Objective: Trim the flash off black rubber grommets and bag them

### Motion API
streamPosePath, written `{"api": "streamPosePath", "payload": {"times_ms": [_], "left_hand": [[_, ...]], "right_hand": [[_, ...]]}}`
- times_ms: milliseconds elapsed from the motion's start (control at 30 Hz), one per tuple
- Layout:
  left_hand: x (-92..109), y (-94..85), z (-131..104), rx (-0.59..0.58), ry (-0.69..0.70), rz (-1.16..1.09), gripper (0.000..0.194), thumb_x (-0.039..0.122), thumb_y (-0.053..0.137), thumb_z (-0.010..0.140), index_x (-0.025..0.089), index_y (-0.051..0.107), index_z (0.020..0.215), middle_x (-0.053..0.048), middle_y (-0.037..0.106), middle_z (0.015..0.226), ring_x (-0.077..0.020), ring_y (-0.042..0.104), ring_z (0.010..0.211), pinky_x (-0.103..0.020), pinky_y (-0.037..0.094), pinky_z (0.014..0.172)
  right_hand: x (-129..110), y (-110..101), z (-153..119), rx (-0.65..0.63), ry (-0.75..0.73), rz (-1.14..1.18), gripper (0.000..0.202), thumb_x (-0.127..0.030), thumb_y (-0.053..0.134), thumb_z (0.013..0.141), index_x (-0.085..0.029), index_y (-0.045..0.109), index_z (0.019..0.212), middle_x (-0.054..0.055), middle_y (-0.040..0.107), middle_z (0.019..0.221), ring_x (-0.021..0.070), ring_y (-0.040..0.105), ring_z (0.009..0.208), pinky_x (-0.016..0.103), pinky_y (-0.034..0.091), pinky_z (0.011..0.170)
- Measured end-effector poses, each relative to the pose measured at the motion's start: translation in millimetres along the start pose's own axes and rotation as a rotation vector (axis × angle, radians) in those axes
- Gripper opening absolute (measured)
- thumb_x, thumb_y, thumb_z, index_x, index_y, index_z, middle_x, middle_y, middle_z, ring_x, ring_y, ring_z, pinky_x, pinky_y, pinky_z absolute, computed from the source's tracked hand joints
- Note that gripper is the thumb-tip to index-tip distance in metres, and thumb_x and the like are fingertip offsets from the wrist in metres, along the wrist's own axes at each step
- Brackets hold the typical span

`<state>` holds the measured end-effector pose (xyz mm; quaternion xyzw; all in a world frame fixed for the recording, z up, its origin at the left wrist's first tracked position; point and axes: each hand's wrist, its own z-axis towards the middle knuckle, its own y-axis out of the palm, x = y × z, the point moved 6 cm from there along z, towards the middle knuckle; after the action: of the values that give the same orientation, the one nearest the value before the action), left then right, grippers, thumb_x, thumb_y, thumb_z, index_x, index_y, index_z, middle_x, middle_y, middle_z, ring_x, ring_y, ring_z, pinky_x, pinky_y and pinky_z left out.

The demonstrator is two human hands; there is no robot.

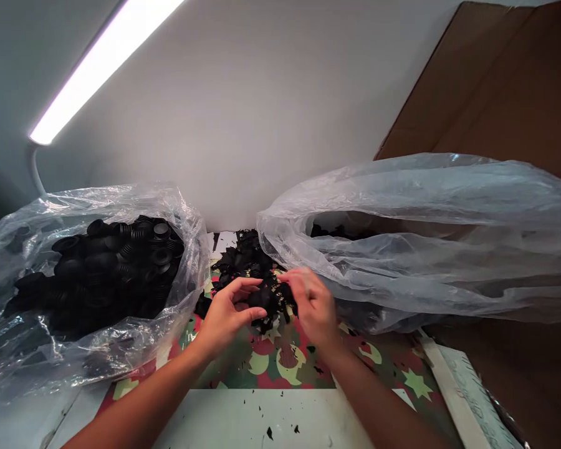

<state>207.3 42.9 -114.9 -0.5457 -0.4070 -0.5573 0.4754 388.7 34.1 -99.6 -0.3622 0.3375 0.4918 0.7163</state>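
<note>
"So, starting closest to the body, what is there?"

"The pale front strip of the desk [215, 415], with small black scraps [270, 432] between the forearms. Past it comes a patterned covering [257, 380], running under both hands."

"And the hands themselves?"

"Apart from each other. The left hand [227, 315] has thumb and forefinger curved around a black piece [263, 300], seemingly gripping it. The right hand [315, 305] is blurred, fingers bent inward; I can't tell whether they pinch anything."

"Which way does the piece lie from them?"

"Between the two: just right of the left palm, and left of the right hand's fingertips. The left is nearer, touching it as far as I can see. Its long axis is lost, black against black."

"What about edges and room?"

"Beyond the fingertips, a loose black heap [245, 255] runs back toward the wall [243, 125]. Left of the left hand, a clear bag [194, 249] of ribbed black parts [98, 268] crowds close; right of the right hand, another plastic bag [416, 199] gapes toward the heap. I'd judge the easier room to be back toward the body, between the forearms."

"Farther off?"

"Cardboard [495, 81] beyond the right hand, and a lit lamp [98, 62] high beyond the left."
</note>
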Motion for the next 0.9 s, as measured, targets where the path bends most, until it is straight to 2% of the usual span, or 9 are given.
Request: {"api": "streamPosePath", "payload": {"times_ms": [67, 167, 233, 267, 333, 433, 567, 733, 900], "left_hand": [[3, -6.1, -1, 0.084, 0.052, 0.085, 0.045, 0.02, 0.087, 0.06, 0.023, 0.073, 0.103, -0.004, 0.07, 0.1, -0.0239, 0.063, 0.101, -0.033, 0.052, 0.083], [10, -11.0, -3, 0.157, 0.139, 0.212, 0.039, 0.016, 0.088, 0.058, 0.022, 0.068, 0.091, -0.001, 0.069, 0.092, -0.0209, 0.064, 0.089, -0.031, 0.052, 0.076], [13, -11.6, -5, 0.182, 0.189, 0.297, 0.037, 0.014, 0.087, 0.058, 0.021, 0.063, 0.085, 0.001, 0.067, 0.085, -0.0188, 0.064, 0.08, -0.03, 0.05, 0.072], [14, -11.3, -5, 0.189, 0.213, 0.333, 0.036, 0.014, 0.087, 0.059, 0.021, 0.061, 0.083, 0.002, 0.066, 0.083, -0.0183, 0.063, 0.077, -0.029, 0.05, 0.07], [15, -9.3, -8, 0.189, 0.267, 0.377, 0.035, 0.012, 0.086, 0.061, 0.022, 0.06, 0.083, 0.002, 0.066, 0.084, -0.0182, 0.064, 0.078, -0.029, 0.05, 0.069], [15, -5.5, -11, 0.184, 0.342, 0.414, 0.035, 0.008, 0.083, 0.065, 0.022, 0.059, 0.086, 0.001, 0.068, 0.09, -0.0184, 0.066, 0.083, -0.029, 0.052, 0.073], [16, -3.1, -14, 0.198, 0.391, 0.484, 0.034, 0.001, 0.075, 0.067, 0.023, 0.058, 0.086, 0.001, 0.069, 0.091, -0.0185, 0.066, 0.084, -0.03, 0.052, 0.074], [18, -3.9, -13, 0.181, 0.364, 0.496, 0.028, 0.007, 0.076, 0.07, 0.023, 0.058, 0.085, 0.0, 0.068, 0.09, -0.0202, 0.065, 0.084, -0.032, 0.052, 0.074], [18, -4.0, -13, 0.168, 0.356, 0.482, 0.027, 0.007, 0.073, 0.07, 0.024, 0.059, 0.085, -0.001, 0.068, 0.09, -0.0215, 0.064, 0.085, -0.033, 0.051, 0.076]], "right_hand": [[-5, -11, -1, 0.112, 0.008, 0.055, 0.051, -0.049, 0.037, 0.102, -0.022, 0.077, 0.085, 0.008, 0.07, 0.097, 0.0213, 0.065, 0.087, 0.034, 0.053, 0.078], [-3, -11, -7, 0.108, 0.113, 0.153, 0.065, -0.06, 0.027, 0.103, -0.022, 0.077, 0.086, 0.006, 0.07, 0.08, 0.0184, 0.066, 0.067, 0.032, 0.054, 0.064], [-2, -2, -13, 0.037, 0.178, 0.197, 0.056, -0.059, 0.035, 0.102, -0.022, 0.075, 0.093, 0.003, 0.071, 0.073, 0.0174, 0.067, 0.06, 0.03, 0.055, 0.059], [-3, 4, -16, 0.0, 0.183, 0.208, 0.045, -0.056, 0.043, 0.101, -0.022, 0.073, 0.098, 0.003, 0.074, 0.077, 0.0182, 0.07, 0.064, 0.03, 0.057, 0.061], [-10, 13, -21, -0.065, 0.125, 0.205, 0.024, -0.044, 0.058, 0.097, -0.023, 0.07, 0.1, 0.005, 0.078, 0.09, 0.0208, 0.076, 0.077, 0.031, 0.06, 0.068], [-22, 18, -24, -0.082, -0.031, 0.107, 0.006, -0.027, 0.063, 0.092, -0.023, 0.066, 0.088, 0.006, 0.077, 0.1, 0.0212, 0.076, 0.087, 0.032, 0.06, 0.074], [-33, 18, -24, -0.099, -0.173, -0.059, 0.01, -0.019, 0.061, 0.089, -0.024, 0.062, 0.08, 0.005, 0.078, 0.102, 0.0214, 0.074, 0.093, 0.034, 0.058, 0.081], [-33, 21, -23, -0.16, -0.162, -0.113, 0.012, -0.02, 0.056, 0.092, -0.025, 0.061, 0.083, 0.006, 0.078, 0.107, 0.0226, 0.072, 0.098, 0.034, 0.059, 0.078], [-31, 21, -25, -0.164, -0.164, -0.157, 0.012, -0.021, 0.054, 0.093, -0.026, 0.061, 0.084, 0.007, 0.078, 0.108, 0.0236, 0.07, 0.096, 0.036, 0.058, 0.078]]}}
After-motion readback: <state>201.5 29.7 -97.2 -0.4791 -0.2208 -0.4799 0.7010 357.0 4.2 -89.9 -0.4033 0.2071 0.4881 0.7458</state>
